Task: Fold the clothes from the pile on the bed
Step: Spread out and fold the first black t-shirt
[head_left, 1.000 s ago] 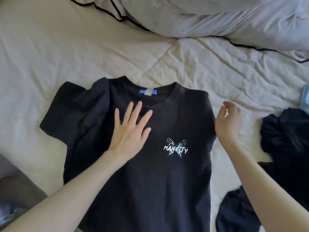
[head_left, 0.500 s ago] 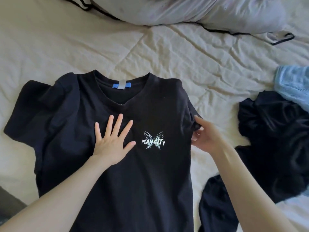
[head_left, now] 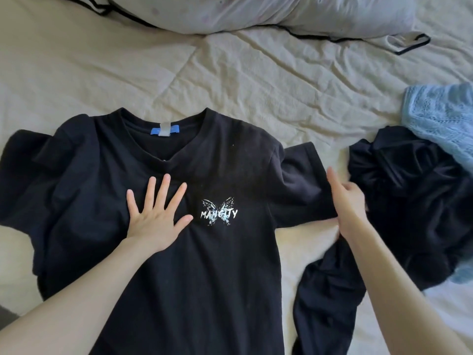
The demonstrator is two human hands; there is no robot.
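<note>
Soft, limp black cotton T-shirt point(head_left: 194, 265): left hand point(head_left: 153, 219) presses it, fingers spread flat; right hand point(head_left: 348, 201) loosely open, empty. Grip sleeve hem.

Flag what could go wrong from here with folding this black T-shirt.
The left sleeve lies bunched, so folding now may trap creases. The right sleeve ends close to the dark clothes pile; the right hand could snag that fabric. Only the left hand pins the T-shirt, so it might slide.

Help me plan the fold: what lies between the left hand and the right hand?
In the head view, the black T-shirt's butterfly print and spread right sleeve lie between the left hand and right hand.
</note>
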